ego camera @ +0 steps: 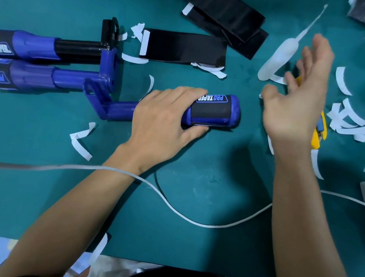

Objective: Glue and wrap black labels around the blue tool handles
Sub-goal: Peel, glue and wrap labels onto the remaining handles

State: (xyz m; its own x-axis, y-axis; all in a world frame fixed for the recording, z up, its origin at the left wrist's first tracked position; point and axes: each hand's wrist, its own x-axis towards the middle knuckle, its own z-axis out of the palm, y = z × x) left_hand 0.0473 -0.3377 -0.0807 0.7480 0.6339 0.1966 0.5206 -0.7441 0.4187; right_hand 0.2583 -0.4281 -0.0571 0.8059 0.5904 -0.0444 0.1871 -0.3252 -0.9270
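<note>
On the teal cutting mat [194, 176], seen from your head camera, your left hand [166, 114] grips the blue tool handle [215, 111] at the centre, fingers curled over its top and thumb on its near side. A black "PRO TAPER" label [213, 105] is wrapped around that handle, whose end points right. Your right hand [296, 104] hovers just right of it, blurred, fingers spread and holding nothing, above a yellow utility knife [320, 130]. At far left two labelled tools [23, 46] lie side by side. Loose black labels [223, 17] are stacked at the far centre, with a single one [184, 48] nearer. A translucent squeeze applicator [280, 55] lies beyond your right hand, and white backing strips [348, 120] litter the right side.
</note>
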